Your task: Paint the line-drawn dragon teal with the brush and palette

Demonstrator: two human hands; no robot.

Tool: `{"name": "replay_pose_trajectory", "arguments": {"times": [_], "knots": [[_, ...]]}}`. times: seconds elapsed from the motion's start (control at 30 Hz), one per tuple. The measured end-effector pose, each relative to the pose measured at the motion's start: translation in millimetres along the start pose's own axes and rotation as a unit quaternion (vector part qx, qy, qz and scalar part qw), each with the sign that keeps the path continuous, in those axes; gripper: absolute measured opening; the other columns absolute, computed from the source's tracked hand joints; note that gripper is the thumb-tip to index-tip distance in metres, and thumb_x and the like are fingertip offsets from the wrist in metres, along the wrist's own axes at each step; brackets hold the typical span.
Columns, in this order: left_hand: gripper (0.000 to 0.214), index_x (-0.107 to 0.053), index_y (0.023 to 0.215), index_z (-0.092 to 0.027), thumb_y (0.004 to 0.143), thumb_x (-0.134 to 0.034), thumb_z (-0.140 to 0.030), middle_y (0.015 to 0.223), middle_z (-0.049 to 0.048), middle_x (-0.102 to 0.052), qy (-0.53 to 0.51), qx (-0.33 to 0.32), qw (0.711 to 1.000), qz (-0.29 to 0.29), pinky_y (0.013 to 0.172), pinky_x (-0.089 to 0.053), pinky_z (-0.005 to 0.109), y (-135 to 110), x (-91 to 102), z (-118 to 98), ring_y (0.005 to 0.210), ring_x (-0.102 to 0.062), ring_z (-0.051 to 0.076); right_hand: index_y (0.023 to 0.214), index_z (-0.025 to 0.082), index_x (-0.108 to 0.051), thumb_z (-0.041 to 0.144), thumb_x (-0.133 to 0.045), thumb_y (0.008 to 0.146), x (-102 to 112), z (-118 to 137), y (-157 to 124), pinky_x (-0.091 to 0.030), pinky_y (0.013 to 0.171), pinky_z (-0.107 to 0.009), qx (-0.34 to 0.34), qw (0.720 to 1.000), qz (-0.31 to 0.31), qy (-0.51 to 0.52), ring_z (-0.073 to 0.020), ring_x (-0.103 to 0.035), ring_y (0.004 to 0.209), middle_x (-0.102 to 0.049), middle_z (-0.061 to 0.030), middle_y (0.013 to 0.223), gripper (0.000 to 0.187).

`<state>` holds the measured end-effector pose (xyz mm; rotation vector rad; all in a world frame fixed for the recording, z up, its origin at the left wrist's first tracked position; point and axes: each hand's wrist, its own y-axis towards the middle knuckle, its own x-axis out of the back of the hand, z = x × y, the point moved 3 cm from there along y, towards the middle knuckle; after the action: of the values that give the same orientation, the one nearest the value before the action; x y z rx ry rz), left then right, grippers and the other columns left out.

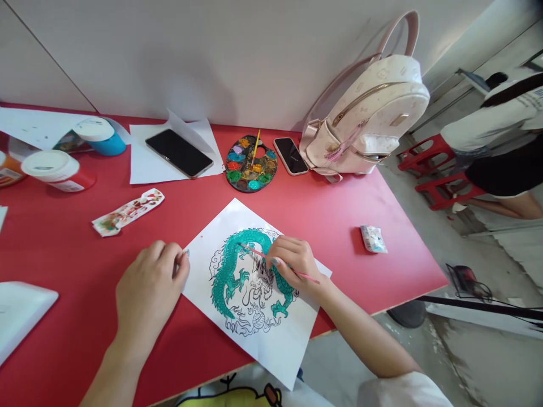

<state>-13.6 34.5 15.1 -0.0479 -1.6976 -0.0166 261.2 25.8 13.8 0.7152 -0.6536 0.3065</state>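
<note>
A white sheet of paper point(271, 356) lies at an angle near the table's front edge, printed with a dragon point(227, 265) whose body is largely painted teal. My right hand point(292, 260) rests on the sheet and pinches a thin pink paintbrush point(307, 277). The brush tip touches or hovers just over the dragon's upper body; I cannot tell which. My left hand point(150, 282) is closed over the left corner of the sheet, thumb at its edge, and hides that corner. Beyond the sheet sits a paint palette point(244, 185) with a yellow brush point(256, 146) lying across it.
On the red table point(339, 226) are a large phone point(179, 153) on papers, a smaller phone point(291, 156), a paint-stained strip point(129, 213), paint jars point(57, 169) and a small packet point(373, 239). A pink backpack point(369, 107) leans on the wall. A person point(500, 130) sits on red stools at right.
</note>
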Motion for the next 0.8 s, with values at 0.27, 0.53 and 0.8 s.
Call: {"name": "replay_pose_trajectory", "arguments": {"times": [0.27, 0.53, 0.8], "knots": [[0.026, -0.041, 0.082, -0.026, 0.105, -0.033, -0.033, 0.085, 0.0046, -0.053, 0.012, -0.012, 1.000, -0.009, 0.056, -0.025, 0.033, 0.2, -0.8, -0.5, 0.081, -0.054, 0.023, 0.082, 0.022, -0.059, 0.034, -0.028, 0.117, 4.6, -2.3, -2.5, -0.043, 0.064, -0.032, -0.041, 0.998, -0.024, -0.034, -0.0168, -0.058, 0.065, -0.068, -0.0040, 0.073, 0.048], [0.026, -0.046, 0.083, -0.025, 0.105, -0.034, -0.032, 0.085, 0.0046, -0.052, 0.022, -0.012, 1.000, -0.009, 0.056, -0.025, 0.033, -0.3, -1.1, -0.3, 0.081, -0.054, 0.023, 0.088, 0.022, -0.064, 0.036, -0.028, 0.117, 1.4, -0.3, -0.1, -0.048, 0.069, -0.033, -0.010, 0.999, 0.020, -0.022, -0.0187, -0.063, 0.072, -0.073, -0.0069, 0.081, 0.048], [0.027, -0.049, 0.083, -0.024, 0.105, -0.034, -0.032, 0.085, 0.0054, -0.054, 0.020, -0.013, 1.000, -0.005, 0.056, -0.025, 0.033, 0.3, 0.5, -2.2, 0.082, -0.054, 0.023, 0.087, 0.023, -0.063, 0.036, -0.027, 0.117, 2.8, -3.2, -2.6, -0.048, 0.069, -0.032, -0.039, 0.998, -0.009, -0.041, -0.0185, -0.062, 0.071, -0.071, -0.0059, 0.078, 0.048]]}}
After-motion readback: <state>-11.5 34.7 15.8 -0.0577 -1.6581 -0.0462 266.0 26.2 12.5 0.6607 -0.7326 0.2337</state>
